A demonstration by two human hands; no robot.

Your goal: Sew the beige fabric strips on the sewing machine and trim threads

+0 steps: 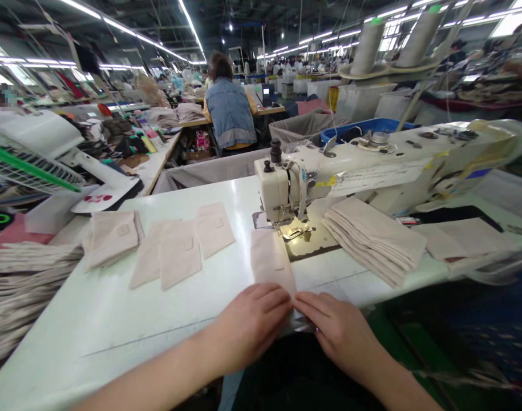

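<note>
A beige fabric piece (267, 251) with a small stitched rectangle lies at the front left of the sewing machine's lit presser foot (294, 229). Its far end is beside the foot. My left hand (258, 317) is closed over the near end, fingers curled down on the cloth. From the right, my right hand (340, 326) pinches the same piece at its near right edge, fingertips meeting those of the left. Something small, pale and pointed shows under the right fingers; I cannot make out what it is.
Similar beige pieces (181, 254) lie left on the white table (115, 319), beside a folded stack (113, 237). Another stack (372, 237) sits right of the needle area. A white fan (42, 142) stands far left. Ahead, a person in a denim vest (230, 111) sits facing away.
</note>
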